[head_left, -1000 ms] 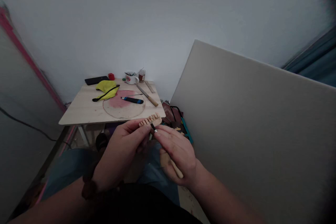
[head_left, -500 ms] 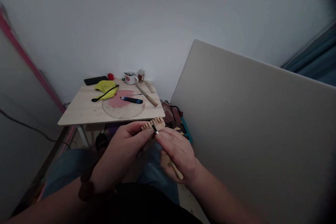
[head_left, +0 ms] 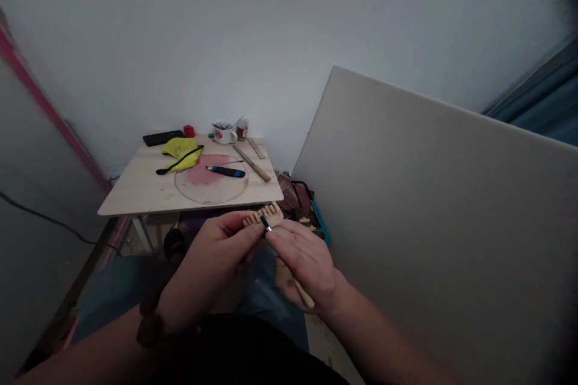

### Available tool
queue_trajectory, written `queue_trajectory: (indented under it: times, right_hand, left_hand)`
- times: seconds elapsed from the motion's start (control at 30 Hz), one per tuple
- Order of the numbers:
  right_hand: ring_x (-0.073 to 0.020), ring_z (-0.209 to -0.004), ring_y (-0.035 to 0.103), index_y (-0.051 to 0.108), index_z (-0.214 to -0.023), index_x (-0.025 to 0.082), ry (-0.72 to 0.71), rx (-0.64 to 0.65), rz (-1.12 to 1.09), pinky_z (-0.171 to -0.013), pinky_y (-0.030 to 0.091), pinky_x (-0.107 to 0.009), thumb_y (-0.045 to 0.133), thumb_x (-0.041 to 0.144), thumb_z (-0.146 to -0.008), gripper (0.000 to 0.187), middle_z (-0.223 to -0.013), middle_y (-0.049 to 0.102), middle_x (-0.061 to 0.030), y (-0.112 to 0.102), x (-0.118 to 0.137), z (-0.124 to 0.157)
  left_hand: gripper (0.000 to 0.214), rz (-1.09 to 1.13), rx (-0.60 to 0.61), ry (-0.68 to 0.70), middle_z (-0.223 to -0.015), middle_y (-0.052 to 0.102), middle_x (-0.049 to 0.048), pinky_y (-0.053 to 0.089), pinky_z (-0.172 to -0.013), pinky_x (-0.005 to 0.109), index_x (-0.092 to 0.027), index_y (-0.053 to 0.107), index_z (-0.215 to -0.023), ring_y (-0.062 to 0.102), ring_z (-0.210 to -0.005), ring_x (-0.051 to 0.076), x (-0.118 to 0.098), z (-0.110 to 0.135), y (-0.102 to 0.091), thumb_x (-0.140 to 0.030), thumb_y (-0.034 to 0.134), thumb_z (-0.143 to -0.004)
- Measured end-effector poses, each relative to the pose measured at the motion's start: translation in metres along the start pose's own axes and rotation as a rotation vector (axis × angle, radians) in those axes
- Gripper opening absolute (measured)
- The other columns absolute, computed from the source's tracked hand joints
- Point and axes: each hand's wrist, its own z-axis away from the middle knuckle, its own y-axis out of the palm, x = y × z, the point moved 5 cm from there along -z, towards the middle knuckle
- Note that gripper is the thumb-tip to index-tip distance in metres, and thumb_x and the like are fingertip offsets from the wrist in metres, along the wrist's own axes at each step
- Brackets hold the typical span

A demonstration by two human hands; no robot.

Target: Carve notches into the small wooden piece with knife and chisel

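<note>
My left hand [head_left: 226,245] is closed around a pale carved wooden piece [head_left: 274,214] with a row of comb-like teeth along its upper side. In my right hand [head_left: 307,255] is a carving tool with a slim light wooden handle [head_left: 304,295], which sticks out below the palm. Its short dark and shiny metal end [head_left: 266,224] lies against the wooden piece, near my left thumb. A rounded, tan, wood-like part [head_left: 284,280] with a dark spot shows under my right hand; I cannot tell whether it belongs to the carved piece. The tool's cutting tip is too small to make out.
Ahead stands a small wooden table [head_left: 130,195] with a blue-black utility knife [head_left: 226,172], a wooden-handled file [head_left: 253,164], yellow cloth [head_left: 180,153], black phone [head_left: 163,138], mug [head_left: 223,133] and jar [head_left: 242,129]. A large grey panel [head_left: 428,210] blocks the right side.
The whole view has shifted very slightly. Both hands keep their grips, and the tool's metal end stays at the wooden piece with barely any visible movement.
</note>
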Motion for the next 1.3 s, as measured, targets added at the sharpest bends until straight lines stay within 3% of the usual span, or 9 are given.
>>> queue_trajectory:
  times: [0.2,0.4,0.57,0.77,0.93,1.13,1.3]
  right_hand:
    - [-0.036,-0.13,0.082,0.056,-0.166,-0.001,-0.012,-0.039,-0.034,-0.113,0.072,-0.061,0.051,0.013,-0.108,0.06,-0.133,0.083,-0.0279,0.004,-0.001,0.003]
    - [-0.0338,-0.116,0.085,0.059,-0.164,0.001,0.012,-0.062,-0.026,-0.108,0.074,-0.059,0.054,0.016,-0.11,0.057,-0.117,0.085,-0.0219,0.005,-0.004,0.002]
    - [-0.0317,-0.115,0.083,0.057,-0.167,0.008,0.029,-0.098,-0.064,-0.103,0.074,-0.058,0.057,0.014,-0.108,0.059,-0.123,0.086,-0.0188,-0.001,-0.005,-0.003]
    - [-0.0331,-0.119,0.081,0.053,-0.171,0.015,0.088,-0.048,-0.139,-0.103,0.072,-0.057,0.058,0.021,-0.105,0.067,-0.127,0.084,-0.0172,-0.005,-0.002,-0.004]
    - [-0.0322,-0.12,0.08,0.052,-0.172,0.017,0.101,-0.027,-0.142,-0.103,0.071,-0.056,0.054,0.017,-0.101,0.07,-0.126,0.083,-0.0151,-0.004,-0.001,-0.007]
    - [-0.0334,-0.125,0.079,0.053,-0.17,0.013,0.098,-0.027,-0.142,-0.105,0.071,-0.057,0.054,0.013,-0.1,0.07,-0.128,0.083,-0.0178,-0.006,0.002,-0.008]
    - [-0.0322,-0.121,0.08,0.052,-0.172,0.015,0.087,-0.077,-0.118,-0.102,0.073,-0.055,0.052,0.015,-0.106,0.067,-0.125,0.083,-0.017,-0.004,0.002,-0.005]
  left_hand:
    - [0.027,-0.038,-0.004,0.008,-0.062,0.055,-0.0039,0.033,-0.051,0.021,-0.017,0.081,-0.083,0.043,-0.057,0.011,-0.001,0.0,-0.001,-0.041,0.093,-0.084]
    - [0.031,-0.002,0.026,-0.019,-0.058,0.056,-0.0051,0.033,-0.049,0.022,-0.018,0.08,-0.086,0.044,-0.052,0.011,0.013,0.001,0.003,-0.046,0.094,-0.087]
    - [0.029,0.112,0.018,0.013,-0.058,0.052,-0.0065,0.036,-0.052,0.022,-0.02,0.076,-0.084,0.043,-0.053,0.01,0.011,-0.002,0.001,-0.042,0.089,-0.096]
    - [0.031,0.124,0.017,0.067,-0.06,0.053,-0.006,0.034,-0.053,0.021,-0.02,0.073,-0.083,0.042,-0.055,0.01,0.002,0.001,-0.002,-0.042,0.084,-0.103]
    - [0.029,0.101,-0.022,0.046,-0.063,0.054,-0.0065,0.033,-0.052,0.021,-0.02,0.077,-0.094,0.042,-0.057,0.01,0.003,0.001,-0.002,-0.045,0.088,-0.1]
    - [0.037,0.14,-0.058,0.038,-0.062,0.054,-0.005,0.035,-0.053,0.021,-0.02,0.069,-0.079,0.044,-0.057,0.01,0.004,0.002,-0.002,-0.045,0.092,-0.094]
    - [0.03,0.084,-0.045,0.023,-0.06,0.054,-0.0057,0.032,-0.051,0.021,-0.019,0.077,-0.087,0.043,-0.056,0.011,0.001,0.004,0.0,-0.044,0.093,-0.092]
